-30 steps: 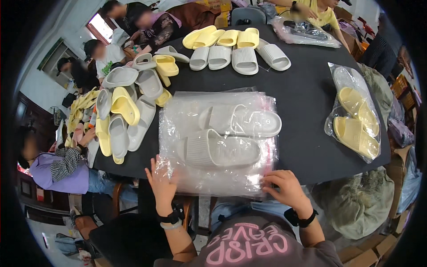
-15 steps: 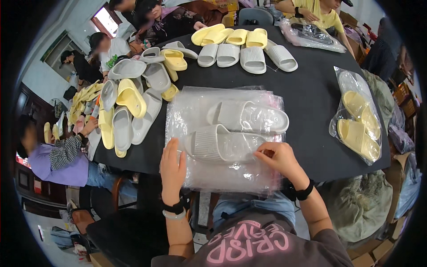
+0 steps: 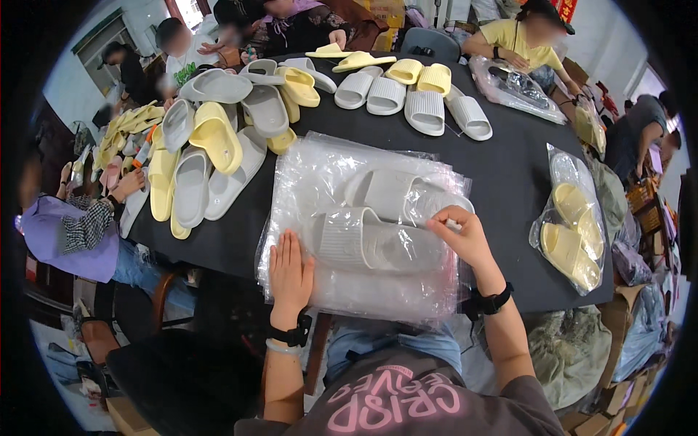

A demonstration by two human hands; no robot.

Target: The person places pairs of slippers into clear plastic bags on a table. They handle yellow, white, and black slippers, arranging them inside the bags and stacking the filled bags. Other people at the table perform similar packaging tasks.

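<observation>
Grey slippers point(image 3: 385, 232) lie crosswise, long axes left-right, bagged.

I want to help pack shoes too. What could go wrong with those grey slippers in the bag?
The clear bags hang past the black table edge, held flat only by the left hand, so the slippery stack might slide off. The right hand pinches thin plastic over the grey slippers; it could tear.
</observation>
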